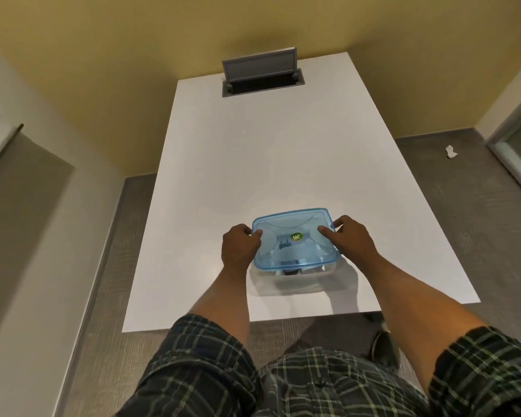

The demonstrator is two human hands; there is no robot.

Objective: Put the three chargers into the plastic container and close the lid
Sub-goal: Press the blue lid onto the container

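Observation:
A clear plastic container (298, 279) stands on the white table (268, 164) near its front edge. A translucent blue lid (295, 236) with a green sticker lies over it, its near edge raised a little above the container's rim. Dark chargers (289, 270) show through the lid and the clear wall; how many I cannot tell. My left hand (239, 245) grips the lid's left edge, thumb on top. My right hand (351, 236) holds the right edge, with the index finger pressed flat on the lid.
An open grey cable hatch (262, 75) is set into the table's far end. A crumpled white scrap (451, 152) lies on the grey floor at the right. Walls stand close on the left and a glass door frame (518, 136) at the right.

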